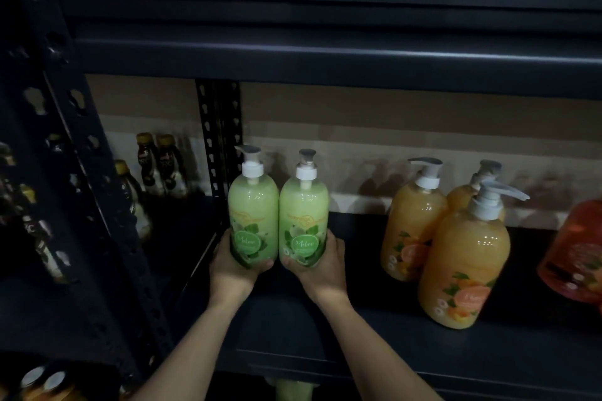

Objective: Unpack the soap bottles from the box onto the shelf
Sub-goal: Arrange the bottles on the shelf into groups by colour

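Green bottles: two clear plastic pump bottles of pale green soap, upright and touching side by side on the dark metal shelf board (374, 345), at its left end near the perforated dark upright post (219, 140).
Left green bottle (252, 205): white collar, grey pump head with the nozzle pointing left.
Right green bottle (304, 208): the same build, pump head turned towards the camera.
Green labels: each carries a round green badge with leaves and script that looks like "Melon"; the smaller print is too blurred to read.
Left hand (234, 262): wrapped around the base of the left green bottle, thumb across the front under the label.
Right hand (321, 262): wrapped around the base of the right green bottle, fingers along its right side.
Orange bottles: three clear pump bottles of orange-yellow soap (464, 267) stand well to the right on the same board, one in front and two behind; fruit-and-flower labels, wording unreadable.
Red bottle: one reddish-orange bottle (576, 254), cut off by the right edge.
Neighbouring bay: several dark drink bottles with gold caps (163, 166) behind the left frame; count unclear in the blur.
Box: no part of it is in view.
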The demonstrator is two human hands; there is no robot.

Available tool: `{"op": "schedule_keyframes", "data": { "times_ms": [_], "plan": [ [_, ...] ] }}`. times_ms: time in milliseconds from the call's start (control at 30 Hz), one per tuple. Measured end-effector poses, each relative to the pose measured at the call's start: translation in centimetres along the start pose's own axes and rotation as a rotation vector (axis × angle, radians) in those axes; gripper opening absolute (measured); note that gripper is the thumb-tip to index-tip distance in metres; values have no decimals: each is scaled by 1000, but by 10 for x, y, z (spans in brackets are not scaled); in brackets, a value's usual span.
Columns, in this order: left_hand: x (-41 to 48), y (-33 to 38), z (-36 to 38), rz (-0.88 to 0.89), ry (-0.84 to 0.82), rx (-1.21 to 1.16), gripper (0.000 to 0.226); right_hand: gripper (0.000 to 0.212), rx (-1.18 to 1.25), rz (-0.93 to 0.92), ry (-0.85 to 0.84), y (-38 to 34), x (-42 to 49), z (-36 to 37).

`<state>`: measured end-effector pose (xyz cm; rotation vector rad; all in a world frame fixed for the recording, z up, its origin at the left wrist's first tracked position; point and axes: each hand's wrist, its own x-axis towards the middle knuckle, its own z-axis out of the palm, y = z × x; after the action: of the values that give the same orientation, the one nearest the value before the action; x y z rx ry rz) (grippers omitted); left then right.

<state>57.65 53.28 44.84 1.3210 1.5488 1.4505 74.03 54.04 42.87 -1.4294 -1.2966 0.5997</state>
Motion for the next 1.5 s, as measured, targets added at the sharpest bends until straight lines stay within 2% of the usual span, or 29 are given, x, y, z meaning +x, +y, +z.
{"op": "schedule_keyframes", "data": {
  "times_ms": [400,600,900,1500],
  "plan": [
    [-1,2,2,5,18,-60,76,95,21,-5,10,-8,-3,-2],
    [-2,0,3,24,62,15,80,94,1,-6,-15,-11,-5,-5],
    [0,0,4,18,69,19,76,94,-18,3,-17,-17,-8,-6],
    [-5,6,3,52,74,60,81,94,-24,39,-12,-19,-8,-6]
  ]
}}
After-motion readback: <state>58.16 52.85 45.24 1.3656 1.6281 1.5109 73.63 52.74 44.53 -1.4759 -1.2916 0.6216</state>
